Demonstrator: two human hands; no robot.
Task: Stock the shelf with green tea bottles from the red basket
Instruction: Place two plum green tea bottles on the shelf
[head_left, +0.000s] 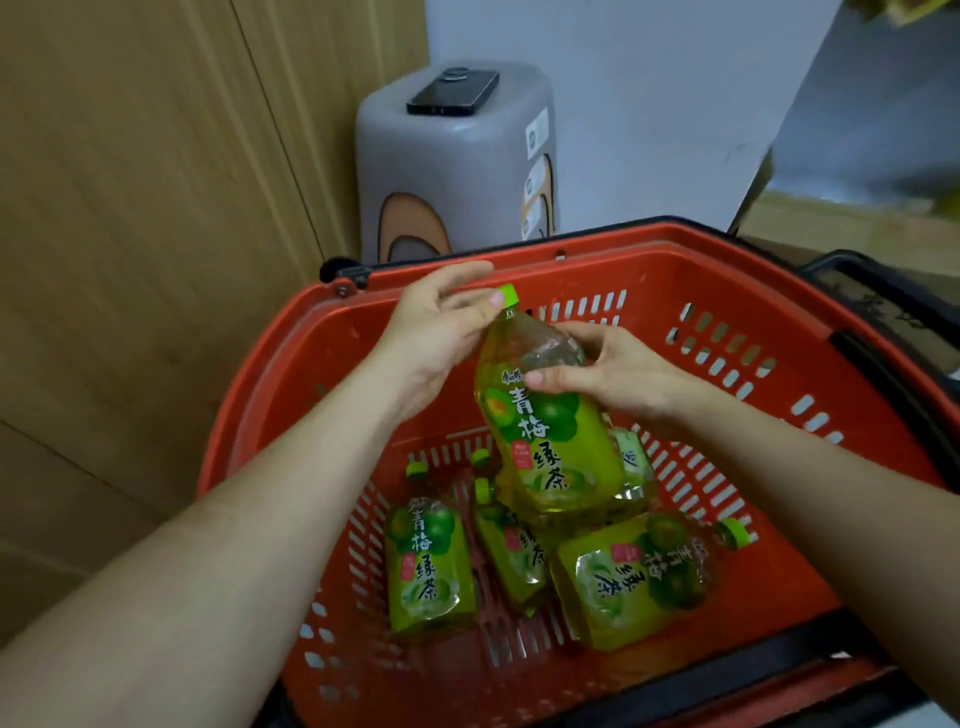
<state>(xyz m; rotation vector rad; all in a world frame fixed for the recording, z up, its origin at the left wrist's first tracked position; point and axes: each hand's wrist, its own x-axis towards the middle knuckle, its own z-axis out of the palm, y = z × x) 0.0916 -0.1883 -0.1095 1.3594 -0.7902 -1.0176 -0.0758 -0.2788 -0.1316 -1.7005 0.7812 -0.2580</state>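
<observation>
From the head camera, a green tea bottle (545, 415) is held tilted above the red basket (727, 291), its green cap (508, 295) pointing toward the basket's far rim. The right hand (618, 376) is closed around the bottle's shoulder, thumb across the label's top. The left hand (441, 332) is partly open, fingers loosely curled at the cap and neck. More bottles (428, 561) lie on their sides on the basket floor, directly under the lifted one. Beyond the basket's far rim stands a grey stool (457, 171) with a phone (453, 92) on top.
</observation>
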